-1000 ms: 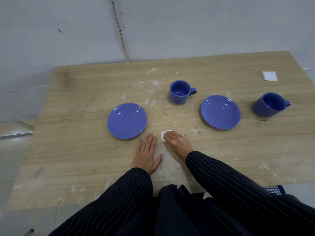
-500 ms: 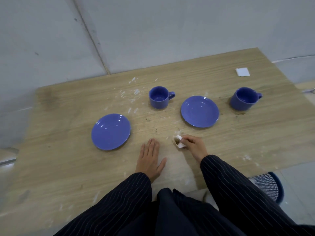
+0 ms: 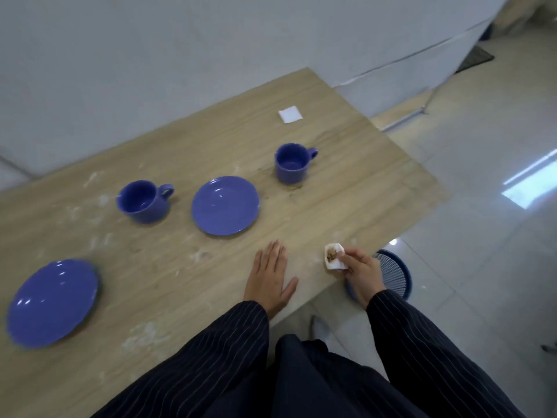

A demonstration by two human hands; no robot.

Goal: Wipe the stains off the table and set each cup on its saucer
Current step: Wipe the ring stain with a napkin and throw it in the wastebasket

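Observation:
My right hand (image 3: 360,271) pinches a white tissue (image 3: 333,257) with brown dirt on it, held at the table's near right edge. Flat on the wooden table (image 3: 346,188) lies my left hand (image 3: 269,279), fingers spread, holding nothing. Two blue cups stand on the bare wood: one (image 3: 144,201) at the left, one (image 3: 291,162) further right. A blue saucer (image 3: 226,205) lies between them, and a second saucer (image 3: 51,303) lies at the near left. White smears and a brown stain (image 3: 297,188) mark the wood.
A folded white tissue (image 3: 290,114) lies near the far right corner. A blue mesh bin (image 3: 391,277) stands on the tiled floor just beyond my right hand. A grey wall runs behind the table.
My right hand lifted the tissue off the table and carried it right, to the table edge above the bin. The view swung to the right. My left hand stayed flat.

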